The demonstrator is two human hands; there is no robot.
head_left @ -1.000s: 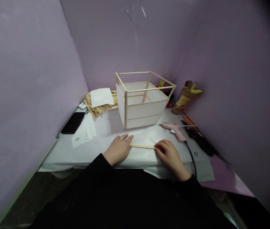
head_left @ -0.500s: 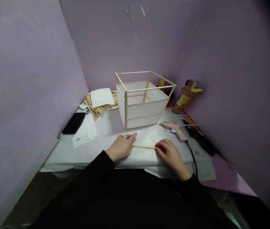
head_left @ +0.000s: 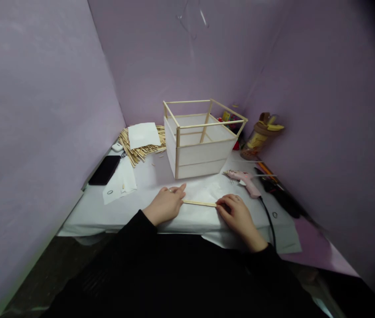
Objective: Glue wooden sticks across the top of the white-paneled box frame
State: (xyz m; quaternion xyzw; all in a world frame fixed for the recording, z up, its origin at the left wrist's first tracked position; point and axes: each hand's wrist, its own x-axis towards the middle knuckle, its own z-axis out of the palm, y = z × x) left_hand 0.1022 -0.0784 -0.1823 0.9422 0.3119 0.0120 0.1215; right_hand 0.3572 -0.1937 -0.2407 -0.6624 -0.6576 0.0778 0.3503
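A thin wooden stick [head_left: 199,203] lies across the white sheet near the table's front edge. My left hand [head_left: 165,205] presses on its left end with fingers together, a ring on one finger. My right hand [head_left: 238,215] is closed over its right end. Behind the stick stands a box [head_left: 200,152] with white paper walls and a frame of wooden sticks, open at the top.
A heap of wooden sticks [head_left: 141,150] under a white sheet lies at the back left. A black phone [head_left: 104,170] rests by the left wall. A pink glue gun [head_left: 244,180] with a black cord lies to the right, beside dark tools and a brown jar [head_left: 260,134].
Both hands stay on the stick; my left fingers shifted slightly along its left end. The view drifted a little.
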